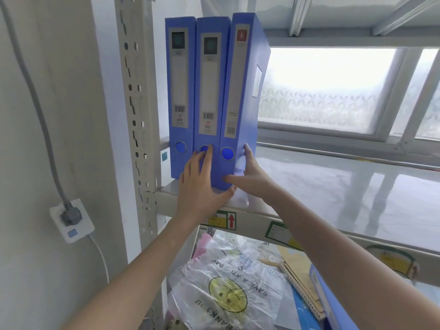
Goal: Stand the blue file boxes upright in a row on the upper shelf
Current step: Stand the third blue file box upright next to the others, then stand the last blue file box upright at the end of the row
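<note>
File boxes (209, 91) stand vertical, spines outward; left hand (198, 186) presses flat, right hand (252, 177) pinches the rightmost box (240, 86).

3 blue boxes (209, 91) standing, shelf (333, 186) L end

Place: looks like an office storeroom, a filing corner.
Shelving: slotted metal upright (135, 103), pale upper shelf (333, 186), stickers (228, 220) on its front edge.
Files: three blue file boxes (207, 91) standing, with barcoded spine labels.
Below: plastic bags (226, 294) and notebooks (300, 277), heaped.
Wall: plugged socket (71, 220); frosted window (321, 89) behind.
</note>
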